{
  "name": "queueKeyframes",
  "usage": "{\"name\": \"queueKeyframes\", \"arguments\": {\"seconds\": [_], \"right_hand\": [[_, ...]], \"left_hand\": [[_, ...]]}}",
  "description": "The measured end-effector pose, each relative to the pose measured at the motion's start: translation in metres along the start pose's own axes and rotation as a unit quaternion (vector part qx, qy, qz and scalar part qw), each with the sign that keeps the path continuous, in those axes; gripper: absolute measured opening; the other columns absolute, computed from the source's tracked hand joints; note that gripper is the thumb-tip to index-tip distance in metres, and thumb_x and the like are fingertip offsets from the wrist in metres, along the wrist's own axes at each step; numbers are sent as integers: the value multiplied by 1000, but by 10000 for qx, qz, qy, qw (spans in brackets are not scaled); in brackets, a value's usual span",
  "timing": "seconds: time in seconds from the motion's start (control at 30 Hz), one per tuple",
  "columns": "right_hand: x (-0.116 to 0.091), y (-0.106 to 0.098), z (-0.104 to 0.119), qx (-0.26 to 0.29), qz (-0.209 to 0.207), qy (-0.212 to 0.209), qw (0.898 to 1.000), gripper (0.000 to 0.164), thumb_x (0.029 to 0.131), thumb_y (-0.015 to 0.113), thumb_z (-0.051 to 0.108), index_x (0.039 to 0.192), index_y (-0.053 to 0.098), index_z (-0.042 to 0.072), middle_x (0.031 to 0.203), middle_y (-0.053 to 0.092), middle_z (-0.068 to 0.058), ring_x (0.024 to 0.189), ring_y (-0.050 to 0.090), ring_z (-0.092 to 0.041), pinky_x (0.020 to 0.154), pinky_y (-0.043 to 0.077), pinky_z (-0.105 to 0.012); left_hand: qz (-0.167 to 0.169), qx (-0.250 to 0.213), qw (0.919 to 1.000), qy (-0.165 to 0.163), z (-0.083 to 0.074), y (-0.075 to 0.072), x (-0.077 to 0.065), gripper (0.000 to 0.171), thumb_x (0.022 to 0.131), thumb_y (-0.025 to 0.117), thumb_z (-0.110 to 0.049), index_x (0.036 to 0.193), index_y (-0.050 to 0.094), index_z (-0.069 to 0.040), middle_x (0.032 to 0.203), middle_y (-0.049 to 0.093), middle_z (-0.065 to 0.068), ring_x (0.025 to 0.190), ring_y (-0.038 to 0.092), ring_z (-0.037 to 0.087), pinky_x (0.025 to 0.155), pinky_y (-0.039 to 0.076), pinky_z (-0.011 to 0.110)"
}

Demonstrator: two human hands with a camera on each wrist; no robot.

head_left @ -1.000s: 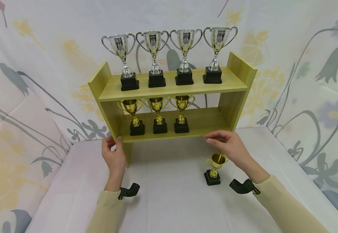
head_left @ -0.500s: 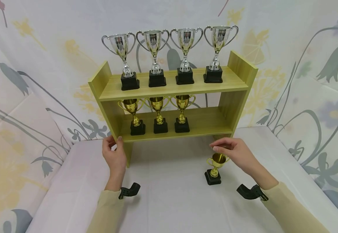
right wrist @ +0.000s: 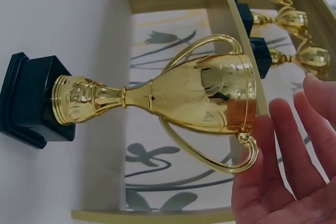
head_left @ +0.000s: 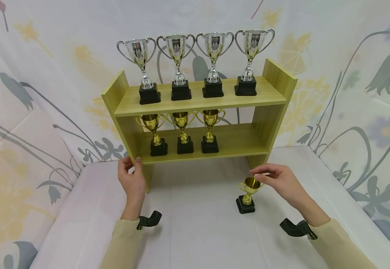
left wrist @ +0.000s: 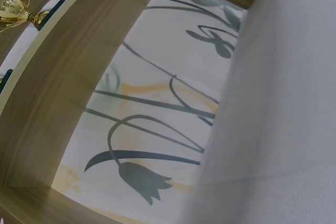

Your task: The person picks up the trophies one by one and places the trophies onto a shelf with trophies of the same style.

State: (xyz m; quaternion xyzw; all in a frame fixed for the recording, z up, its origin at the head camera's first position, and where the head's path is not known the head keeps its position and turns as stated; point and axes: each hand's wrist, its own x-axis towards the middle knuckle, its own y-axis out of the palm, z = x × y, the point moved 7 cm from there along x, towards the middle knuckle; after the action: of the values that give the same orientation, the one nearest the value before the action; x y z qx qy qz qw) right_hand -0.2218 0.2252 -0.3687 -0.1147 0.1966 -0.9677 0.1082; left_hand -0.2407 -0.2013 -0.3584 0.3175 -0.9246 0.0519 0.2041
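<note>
A small gold trophy cup [head_left: 250, 185] on a black base stands upright on the white cloth, in front of the right end of a wooden shelf [head_left: 195, 158]. My right hand [head_left: 282, 183] is at its rim, fingers extended beyond the cup. In the right wrist view the thumb stays apart from the gold cup [right wrist: 205, 93], and the fingers lie close to one handle. The left hand [head_left: 132, 181] grips the shelf's left side panel near the lower board, thumb in front; the left wrist view does not show the fingers.
Several silver trophies [head_left: 214, 59] line the top board. Three gold trophies [head_left: 183, 132] stand on the lower board, left of middle. White cloth [head_left: 201, 224] covers the tabletop, and a floral curtain [head_left: 342, 74] hangs behind.
My right hand has moved from the lower board's front edge down and to the right, to the rim of the single gold trophy. The left hand has stayed on the shelf.
</note>
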Motion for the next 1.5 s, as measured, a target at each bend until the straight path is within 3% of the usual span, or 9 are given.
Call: {"name": "queueKeyframes", "arguments": {"seconds": [0.3, 0.7, 1.1, 1.3, 1.5], "right_hand": [[-6, -7, -18, 165, -238, 81, 9995, 33, 94, 69, 14, 118, 66, -8, 113, 70, -16, 99, 66, -9, 82, 52, -24], [-14, -3, -45, 474, -19, 472, 9978, 36, 92, 72, 13, 121, 63, -7, 111, 71, 1, 104, 63, -8, 84, 52, -26], [-18, 7, -59, 540, 223, 655, 9961, 40, 90, 73, 10, 122, 61, -10, 109, 69, -6, 99, 65, -13, 82, 53, -27], [-18, 12, -62, 682, 370, 663, 9948, 37, 90, 72, 7, 120, 61, -10, 108, 68, -12, 96, 65, -15, 81, 54, -29], [-19, 19, -68, 718, 458, 724, 9937, 35, 89, 72, 4, 119, 61, -11, 107, 68, -9, 96, 65, -12, 81, 54, -28]], "left_hand": [[5, -31, 10000, -23, 1, -1, -1, 22, 98, 57, -4, 113, 56, 11, 97, 51, -1, 93, 48, 13, 77, 44, 27], [-53, -42, 10000, -31, -1, -2, 0, 21, 97, 57, -3, 112, 56, 11, 96, 51, -1, 92, 48, 10, 76, 42, 24], [-38, -80, 10000, -12, -3, -2, 1, 20, 97, 57, -2, 111, 56, 12, 95, 50, -3, 91, 48, 10, 74, 43, 23], [-64, -83, 9999, -62, 8, -2, 4, 21, 97, 58, -4, 111, 56, 11, 94, 50, -3, 91, 49, 11, 75, 43, 24], [-54, -13, 10000, -64, 34, -1, 10, 23, 98, 59, -9, 115, 57, 7, 97, 50, -5, 93, 49, 11, 78, 44, 30]]}}
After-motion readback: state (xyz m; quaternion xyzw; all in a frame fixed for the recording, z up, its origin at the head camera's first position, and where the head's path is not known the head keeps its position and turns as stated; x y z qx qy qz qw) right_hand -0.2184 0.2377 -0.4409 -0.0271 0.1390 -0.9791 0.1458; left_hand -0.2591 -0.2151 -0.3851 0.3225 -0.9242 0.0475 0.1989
